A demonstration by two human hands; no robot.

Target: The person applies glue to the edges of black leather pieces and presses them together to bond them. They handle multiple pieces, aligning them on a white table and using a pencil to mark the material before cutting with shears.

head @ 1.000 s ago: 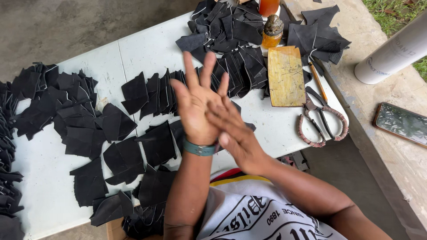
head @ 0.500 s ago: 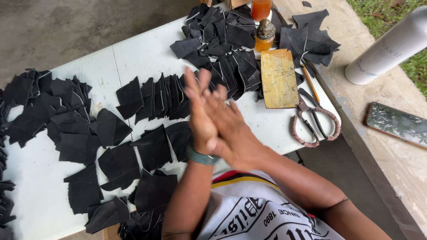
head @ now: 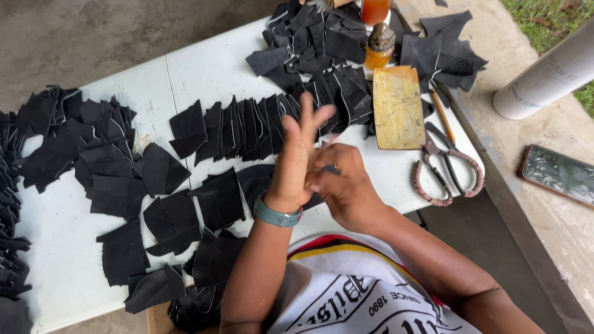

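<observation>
My left hand [head: 296,162] is raised upright over the white table [head: 204,68], fingers spread, a teal band on its wrist. My right hand [head: 346,185] presses against the left palm with its fingers curled; I see nothing held in it. Both hands hover above black cut leather pieces [head: 219,198] that lie overlapping on the table. A row of similar black pieces [head: 247,127] lies just beyond my hands.
A yellowish wooden block [head: 398,106], scissors with wrapped handles [head: 447,170] and a thin stick [head: 442,114] lie at the right. Two jars of orange liquid [head: 378,46] stand at the back among black scraps. A phone [head: 559,174] and a white cylinder [head: 547,74] rest on the concrete ledge.
My left hand has turned from palm-up to edge-on and upright. My right hand has slid across its palm and curled its fingers. The view has shifted slightly.
</observation>
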